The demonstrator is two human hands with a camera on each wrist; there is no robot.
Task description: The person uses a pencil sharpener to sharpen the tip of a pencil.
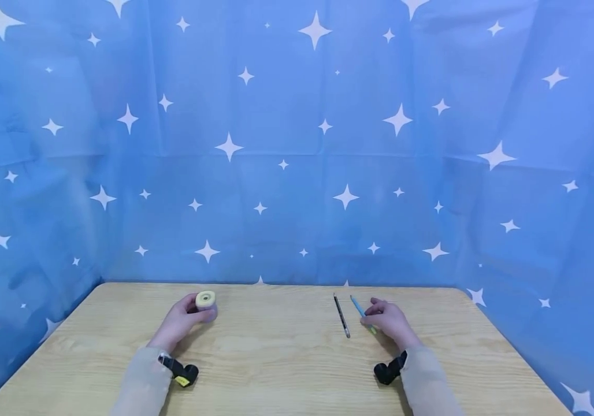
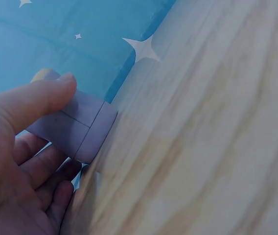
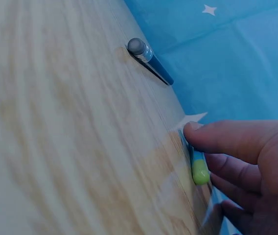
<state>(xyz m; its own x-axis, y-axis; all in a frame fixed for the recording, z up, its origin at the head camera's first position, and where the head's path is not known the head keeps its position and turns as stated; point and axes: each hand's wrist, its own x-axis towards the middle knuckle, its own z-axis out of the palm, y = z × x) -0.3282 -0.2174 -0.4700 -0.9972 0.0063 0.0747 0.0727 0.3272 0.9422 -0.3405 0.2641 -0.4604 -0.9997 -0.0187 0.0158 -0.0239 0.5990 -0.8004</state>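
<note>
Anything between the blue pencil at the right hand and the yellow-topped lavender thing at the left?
Yes, one thing: the dark pencil lies on the table just left of the blue pencil, between it and the lavender thing. Nothing else visible there.

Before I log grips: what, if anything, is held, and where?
Left hand holds the lilac cylinder by its sides. Right hand is at the blue pen; grip unclear.

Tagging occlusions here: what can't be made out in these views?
Lilac squat cylinder with yellow top: left wrist view, top mostly hidden by left hand.
Blue slim rod with green end: right wrist view, far part mostly hidden by right hand; pinch unclear.
Dark slim rod with grey end: any print too small in head view, blurred in right wrist.
Grey cloth sleeves: head view, cut off at bottom edge.
</note>
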